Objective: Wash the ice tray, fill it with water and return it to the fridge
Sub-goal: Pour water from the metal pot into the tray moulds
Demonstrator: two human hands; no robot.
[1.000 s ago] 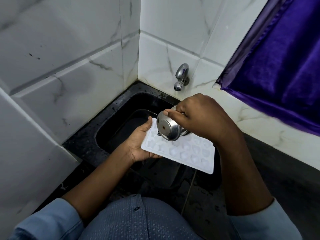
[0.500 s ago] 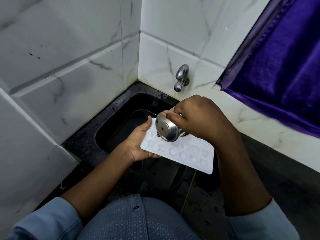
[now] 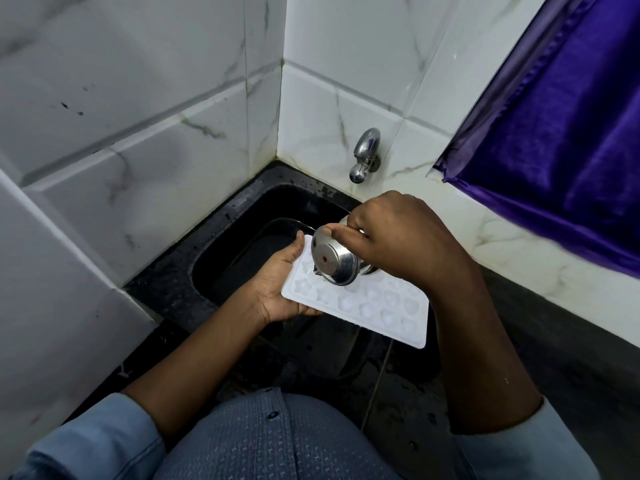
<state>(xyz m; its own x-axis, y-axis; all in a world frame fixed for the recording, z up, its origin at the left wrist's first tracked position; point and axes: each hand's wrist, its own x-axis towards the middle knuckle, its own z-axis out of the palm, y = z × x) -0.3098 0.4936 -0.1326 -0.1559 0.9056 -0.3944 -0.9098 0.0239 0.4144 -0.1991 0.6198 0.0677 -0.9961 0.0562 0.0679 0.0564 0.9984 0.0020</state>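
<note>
At the left of the frame, below the marble-tiled wall (image 3: 138, 168), the black sink (image 3: 221, 244) is set into the dark desk (image 3: 571, 348). The ice tray (image 3: 346, 311) is in mid-air at the centre of the frame, above the sink's near right corner and the desk's edge.

The left hand (image 3: 277, 287) holds the tray by its left short end. The thumb lies on the top face and the fingers go underneath, where I cannot tell how they are set.

The tray is cavity side up and close to level. Its long axis runs from the centre of the frame toward the lower right, and the free short end points to the lower right.

Above the tray's left half a steel cup (image 3: 334, 263) is tipped, base toward the camera and mouth down toward the cavities. A thin thread of water seems to fall from its lip.

The right hand (image 3: 394, 240) grips the cup from above, its fingers (image 3: 346, 233) curled around the body.

Further right, the tap (image 3: 365, 155) on the back wall shows no stream, and a purple curtain (image 3: 554, 133) hangs at the upper right.

I judge the washing finished and the filling under way. Several cavities look glossy, as if full, though which ones remain dry is hard to tell. Topping up the rest and carrying the tray flat to the fridge, which is not in view, remain.
</note>
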